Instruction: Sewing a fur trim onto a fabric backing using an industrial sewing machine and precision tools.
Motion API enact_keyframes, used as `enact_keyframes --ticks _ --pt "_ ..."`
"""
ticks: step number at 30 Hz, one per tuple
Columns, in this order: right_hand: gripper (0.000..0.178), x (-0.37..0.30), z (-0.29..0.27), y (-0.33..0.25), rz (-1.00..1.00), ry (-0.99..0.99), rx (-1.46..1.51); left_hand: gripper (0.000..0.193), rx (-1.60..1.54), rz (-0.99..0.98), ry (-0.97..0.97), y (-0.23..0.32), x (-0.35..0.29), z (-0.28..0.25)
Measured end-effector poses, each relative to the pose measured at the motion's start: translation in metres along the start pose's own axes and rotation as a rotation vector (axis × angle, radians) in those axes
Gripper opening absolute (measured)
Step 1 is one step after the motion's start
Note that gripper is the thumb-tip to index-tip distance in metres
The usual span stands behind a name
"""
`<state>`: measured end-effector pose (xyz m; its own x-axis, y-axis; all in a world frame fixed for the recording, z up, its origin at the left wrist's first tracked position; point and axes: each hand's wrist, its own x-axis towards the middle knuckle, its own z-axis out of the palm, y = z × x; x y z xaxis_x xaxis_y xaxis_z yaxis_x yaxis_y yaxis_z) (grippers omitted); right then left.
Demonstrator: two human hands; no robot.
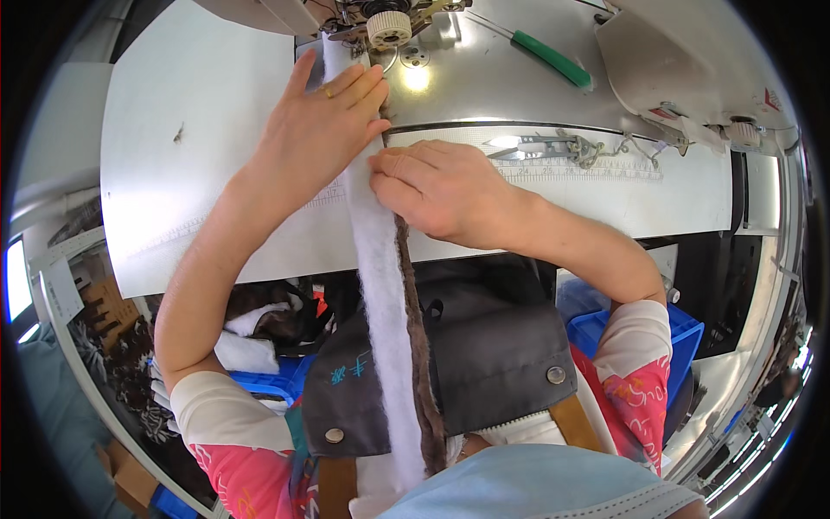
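Left hand (322,130) spread flat, right hand (441,186) pinching the white padding strip (378,259) — best kept aligned over the brown trim (421,346), feeding straight.

strip (380,285) on table (199,112), snips (527,147) right, screwdriver (549,56) behind

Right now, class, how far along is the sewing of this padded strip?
Done: nothing finished shows. In hand: the left hand presses the white padded strip flat near the sewing machine, while the right hand pinches its brown edge. Left: the long stretch hanging over the apron.
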<state>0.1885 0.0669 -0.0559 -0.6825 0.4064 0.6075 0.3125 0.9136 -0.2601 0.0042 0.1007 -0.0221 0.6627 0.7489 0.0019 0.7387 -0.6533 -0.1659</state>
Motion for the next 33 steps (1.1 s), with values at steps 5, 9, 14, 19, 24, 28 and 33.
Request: enact_keyframes --ticks 5,9,14,19,24,28,33 --pt "0.026 0.001 0.006 -0.005 -0.022 -0.203 -0.102 0.041 -0.108 -0.153 0.245 0.012 -0.014 0.027" --pt "0.027 0.007 0.004 -0.006 -0.065 -0.209 -0.165 0.045 -0.075 -0.170 0.368 0.008 -0.025 0.039" --pt "0.025 0.003 0.004 -0.010 0.026 -0.214 -0.108 0.036 -0.245 -0.199 0.366 0.009 -0.021 0.029" --pt "0.025 0.003 0.002 -0.012 0.017 -0.198 -0.124 0.027 -0.367 -0.168 0.424 0.004 -0.022 0.026" --pt "0.025 0.007 0.005 -0.011 0.050 -0.192 -0.116 0.029 -0.468 -0.069 0.386 -0.011 -0.022 0.026" --pt "0.018 0.009 0.011 -0.007 -0.046 -0.097 -0.154 0.030 -0.539 -0.076 0.411 -0.018 -0.023 0.030" --pt "0.023 0.013 0.006 -0.005 0.024 -0.149 -0.159 0.031 -0.589 -0.088 0.434 -0.025 -0.019 0.035"
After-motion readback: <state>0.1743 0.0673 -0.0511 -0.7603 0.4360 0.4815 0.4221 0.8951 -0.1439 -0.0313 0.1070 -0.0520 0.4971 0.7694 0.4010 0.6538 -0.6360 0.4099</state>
